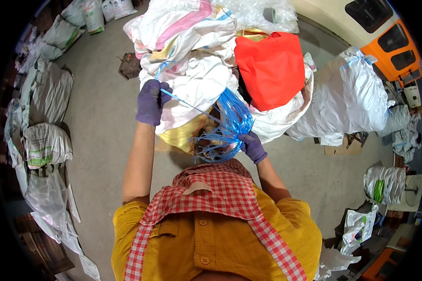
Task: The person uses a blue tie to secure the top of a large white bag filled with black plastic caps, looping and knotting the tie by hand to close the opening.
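Observation:
Both my hands wear purple gloves. My right hand (253, 147) is closed round a bundle of blue plastic strings (234, 119), whose loose ends fan out above and to the left of it. One strand runs from the bundle up to my left hand (151, 101), which is closed on it, its short end sticking up past the fingers. Behind the hands lies a heap of white woven sacks (194, 77). A red fabric bag (272, 70) rests on the heap's right side. Below the strings, a yellow sack (185, 133) is partly hidden.
A large stuffed white sack (340, 100) leans at the right. Filled sacks (51, 91) line the left side of the grey floor (96, 117). Clear bubbly plastic (262, 14) lies at the far end of the heap. Beyond it on the right is an orange machine (394, 49).

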`<move>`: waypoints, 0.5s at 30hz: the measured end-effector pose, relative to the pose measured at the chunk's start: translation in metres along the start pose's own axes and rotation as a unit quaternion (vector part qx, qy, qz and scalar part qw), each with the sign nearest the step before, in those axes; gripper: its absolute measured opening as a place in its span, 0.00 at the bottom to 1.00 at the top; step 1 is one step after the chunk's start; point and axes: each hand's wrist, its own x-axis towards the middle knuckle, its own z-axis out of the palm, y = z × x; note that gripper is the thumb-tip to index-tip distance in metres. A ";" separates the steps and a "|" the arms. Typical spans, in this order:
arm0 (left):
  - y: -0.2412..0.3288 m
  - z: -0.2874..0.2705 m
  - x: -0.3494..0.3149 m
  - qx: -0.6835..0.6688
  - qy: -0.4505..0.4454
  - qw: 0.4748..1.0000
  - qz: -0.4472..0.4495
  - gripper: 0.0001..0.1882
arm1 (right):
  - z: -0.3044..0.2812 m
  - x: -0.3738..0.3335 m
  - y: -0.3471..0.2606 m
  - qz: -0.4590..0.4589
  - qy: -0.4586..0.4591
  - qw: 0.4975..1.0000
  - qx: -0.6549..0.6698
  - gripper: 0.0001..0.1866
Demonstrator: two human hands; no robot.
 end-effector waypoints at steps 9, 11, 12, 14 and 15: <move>0.050 0.013 0.020 -0.055 -0.005 0.998 0.011 0.10 | 0.010 0.006 -0.016 0.004 -0.081 0.990 -0.114 0.13; 0.061 0.022 0.027 -0.022 0.010 0.999 0.022 0.10 | 0.010 0.008 -0.019 0.010 -0.091 0.991 -0.100 0.14; 0.063 0.020 0.035 -0.040 0.020 0.999 0.032 0.11 | 0.009 0.009 -0.018 0.011 -0.098 0.991 -0.085 0.14; 0.070 -0.022 0.063 0.286 0.002 0.936 0.206 0.11 | 0.011 0.011 -0.017 0.013 -0.116 0.991 -0.060 0.15; 0.078 -0.021 0.066 0.117 -0.003 0.983 0.139 0.11 | 0.009 0.011 -0.014 0.012 -0.118 0.992 -0.041 0.15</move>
